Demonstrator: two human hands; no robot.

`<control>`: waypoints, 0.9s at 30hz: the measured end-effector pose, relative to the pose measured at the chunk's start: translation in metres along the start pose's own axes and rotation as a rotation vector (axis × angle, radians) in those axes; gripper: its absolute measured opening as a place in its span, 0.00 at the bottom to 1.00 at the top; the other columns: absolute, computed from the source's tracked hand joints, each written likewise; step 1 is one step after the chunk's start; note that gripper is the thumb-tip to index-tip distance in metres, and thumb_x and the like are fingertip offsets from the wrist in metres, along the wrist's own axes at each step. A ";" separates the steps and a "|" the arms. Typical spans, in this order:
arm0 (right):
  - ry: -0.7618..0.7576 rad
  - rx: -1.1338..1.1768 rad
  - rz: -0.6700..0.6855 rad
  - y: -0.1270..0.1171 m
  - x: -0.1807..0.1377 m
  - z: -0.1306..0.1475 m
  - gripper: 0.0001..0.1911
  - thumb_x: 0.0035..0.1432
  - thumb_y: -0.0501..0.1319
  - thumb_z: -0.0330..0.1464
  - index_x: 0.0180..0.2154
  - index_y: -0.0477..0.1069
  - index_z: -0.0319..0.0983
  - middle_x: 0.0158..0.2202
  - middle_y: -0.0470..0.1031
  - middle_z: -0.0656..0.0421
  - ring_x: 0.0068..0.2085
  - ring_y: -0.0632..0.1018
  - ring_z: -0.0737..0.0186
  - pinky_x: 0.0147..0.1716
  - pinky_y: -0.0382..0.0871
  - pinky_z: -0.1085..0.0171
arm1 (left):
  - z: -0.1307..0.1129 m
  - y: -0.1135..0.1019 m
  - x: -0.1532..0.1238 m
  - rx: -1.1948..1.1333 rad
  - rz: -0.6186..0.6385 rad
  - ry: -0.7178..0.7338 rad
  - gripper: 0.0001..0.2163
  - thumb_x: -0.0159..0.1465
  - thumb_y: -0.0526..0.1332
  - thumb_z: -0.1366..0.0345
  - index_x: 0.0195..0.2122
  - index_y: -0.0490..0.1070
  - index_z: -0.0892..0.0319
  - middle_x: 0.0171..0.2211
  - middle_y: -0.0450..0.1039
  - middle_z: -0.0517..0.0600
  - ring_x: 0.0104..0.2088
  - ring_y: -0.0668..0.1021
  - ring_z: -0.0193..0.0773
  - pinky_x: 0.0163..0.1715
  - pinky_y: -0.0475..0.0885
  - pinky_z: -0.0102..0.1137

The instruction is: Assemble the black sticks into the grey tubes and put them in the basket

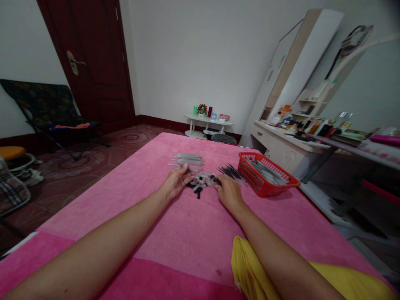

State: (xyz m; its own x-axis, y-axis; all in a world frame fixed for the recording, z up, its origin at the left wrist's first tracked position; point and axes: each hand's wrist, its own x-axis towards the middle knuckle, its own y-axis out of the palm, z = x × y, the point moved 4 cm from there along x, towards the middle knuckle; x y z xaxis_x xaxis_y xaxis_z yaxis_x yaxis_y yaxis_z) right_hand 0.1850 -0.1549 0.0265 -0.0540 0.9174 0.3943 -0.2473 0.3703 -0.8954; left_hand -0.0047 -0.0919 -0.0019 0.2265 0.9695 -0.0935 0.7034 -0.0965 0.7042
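A loose pile of small clear and black parts (pixel 203 180), like pen caps and tips, lies on the pink blanket between my hands. My left hand (pixel 177 181) rests at the pile's left side, palm turned inward, thumb apart from the curled fingers; nothing shows in it. At the pile's right side my right hand (pixel 230 193) is palm down, fingers bent together at the parts; what they pinch is hidden. Clear pen barrels (pixel 187 159) lie in a row beyond my left hand. Thin black refills (pixel 231 171) lie fanned out just beyond my right hand.
A red plastic basket (pixel 258 183) holding many grey-white pens (pixel 268 171) stands right of the refills. Yellow cloth (pixel 250 266) lies under my right forearm. Beyond the blanket (pixel 150 233) are a low white table (pixel 206 119), a cluttered dresser (pixel 281 141) and a folding chair (pixel 46 108).
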 end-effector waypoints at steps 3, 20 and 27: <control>-0.085 0.044 -0.079 -0.009 -0.003 0.016 0.11 0.54 0.61 0.29 0.41 0.73 0.39 0.40 0.72 0.52 0.44 0.71 0.55 0.43 0.63 0.61 | 0.000 0.002 -0.001 0.022 0.017 0.021 0.06 0.59 0.64 0.69 0.30 0.67 0.64 0.25 0.75 0.50 0.27 0.80 0.34 0.28 0.77 0.25; -0.227 0.667 -0.189 -0.012 -0.009 0.045 0.17 0.57 0.58 0.27 0.49 0.68 0.40 0.39 0.75 0.56 0.38 0.75 0.62 0.39 0.69 0.63 | -0.002 0.011 -0.010 0.229 0.115 0.160 0.25 0.56 0.66 0.69 0.55 0.62 0.63 0.25 0.75 0.49 0.24 0.79 0.34 0.26 0.76 0.26; -0.401 0.320 0.044 -0.001 -0.012 0.049 0.13 0.53 0.59 0.22 0.36 0.76 0.43 0.38 0.73 0.58 0.40 0.73 0.61 0.39 0.66 0.65 | -0.001 0.008 -0.003 0.100 0.077 0.159 0.12 0.59 0.62 0.73 0.45 0.69 0.66 0.29 0.77 0.53 0.29 0.80 0.33 0.31 0.76 0.24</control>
State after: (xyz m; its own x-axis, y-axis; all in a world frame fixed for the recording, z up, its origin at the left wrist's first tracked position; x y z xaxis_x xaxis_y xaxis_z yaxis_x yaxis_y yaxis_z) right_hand 0.1388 -0.1739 0.0330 -0.4220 0.7797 0.4626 -0.5167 0.2124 -0.8294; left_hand -0.0003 -0.0957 0.0049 0.1789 0.9809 0.0758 0.7535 -0.1861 0.6305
